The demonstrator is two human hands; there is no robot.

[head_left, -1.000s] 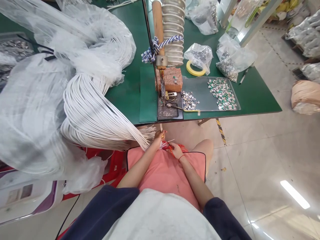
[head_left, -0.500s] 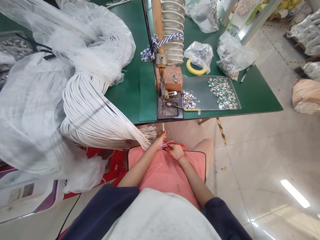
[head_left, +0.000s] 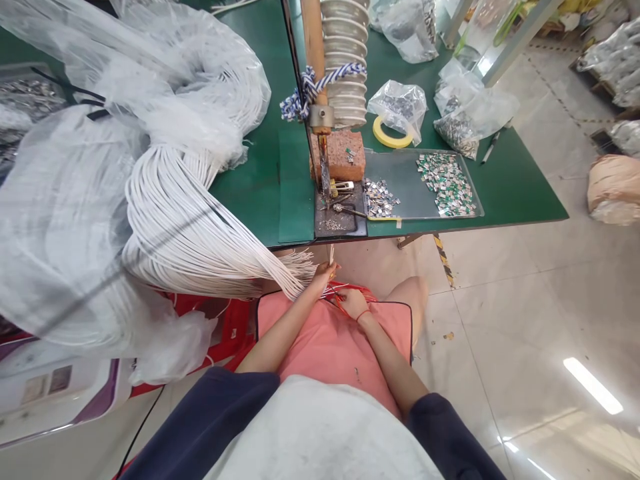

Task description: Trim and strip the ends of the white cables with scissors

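Observation:
Over my lap, my left hand (head_left: 325, 275) is closed round white cables (head_left: 332, 253), and their ends poke up past the fingers. Just right of it, my right hand (head_left: 355, 304) grips a red-handled tool (head_left: 341, 304). That tool looks like scissors or snips, but its blades are mostly hidden. More cable ends lie between the two hands. A thick bundle of white cables (head_left: 200, 230) runs in from the left, partly wrapped in clear plastic. The salmon apron (head_left: 330, 340) lies beneath both hands.
On the green table (head_left: 520, 180) stand a soldering iron (head_left: 324, 167), a brick (head_left: 345, 155) and a tray (head_left: 400, 173) of small green and silver parts. Yellow tape (head_left: 391, 135) and plastic bags (head_left: 453, 127) of parts lie behind. A ribbed hose (head_left: 345, 60) hangs above.
My left hand has shifted slightly to the right with the cable ends, which lean a little more rightward. My right hand has barely moved.

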